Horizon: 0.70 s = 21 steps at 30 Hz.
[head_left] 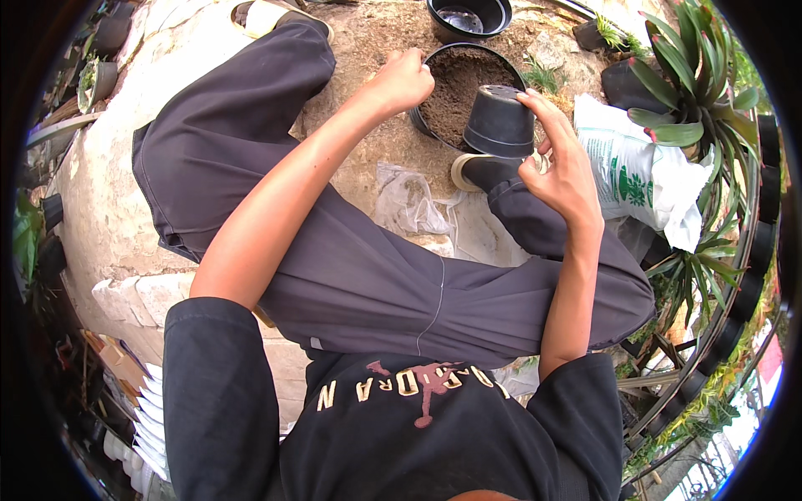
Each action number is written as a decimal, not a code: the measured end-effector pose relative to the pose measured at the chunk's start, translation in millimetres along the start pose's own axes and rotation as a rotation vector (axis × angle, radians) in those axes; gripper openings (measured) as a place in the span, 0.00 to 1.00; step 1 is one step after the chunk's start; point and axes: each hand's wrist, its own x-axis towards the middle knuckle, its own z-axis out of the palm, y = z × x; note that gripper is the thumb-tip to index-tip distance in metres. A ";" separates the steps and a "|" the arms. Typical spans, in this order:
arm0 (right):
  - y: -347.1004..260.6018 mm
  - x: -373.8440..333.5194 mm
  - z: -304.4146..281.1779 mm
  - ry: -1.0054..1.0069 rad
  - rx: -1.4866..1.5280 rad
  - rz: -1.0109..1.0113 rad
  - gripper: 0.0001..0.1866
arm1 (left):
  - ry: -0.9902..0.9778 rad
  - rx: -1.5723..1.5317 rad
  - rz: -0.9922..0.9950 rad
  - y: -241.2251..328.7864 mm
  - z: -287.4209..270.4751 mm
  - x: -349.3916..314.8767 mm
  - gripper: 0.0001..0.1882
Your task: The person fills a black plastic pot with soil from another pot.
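- The right hand point(566, 171) holds a small pot point(499, 123), black smooth plastic, tapered and round, tipped so its holed base faces up; the fingertips pinch its side and rim.
- The small pot sits over the right edge of a big pot point(451, 83), round and black, filled with dark crumbly soil.
- The left hand point(403, 79) is curled into a closed fist at the big pot's left rim, above the soil; whether it holds anything I cannot tell.
- An empty pot point(468, 17), glossy black, stands just beyond.
- A white sack point(635, 179), soft woven plastic with green print, slumps to the right, beside spiky green-red plants point(689, 75).
- A crumpled clear bag point(405, 200) lies on sandy ground between the legs in dark trousers point(359, 275).
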 end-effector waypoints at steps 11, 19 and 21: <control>10.4 -10.6 -8.0 0.109 0.039 -0.040 0.38 | 0.168 -0.120 -0.036 25.5 6.9 -1.6 0.32; 27.2 -16.8 -9.1 0.219 0.044 -0.084 0.39 | 0.148 -0.174 -0.066 32.9 8.5 5.7 0.30; 32.3 -16.9 -7.0 0.257 0.025 -0.109 0.39 | 0.157 -0.170 -0.053 34.8 10.1 6.4 0.29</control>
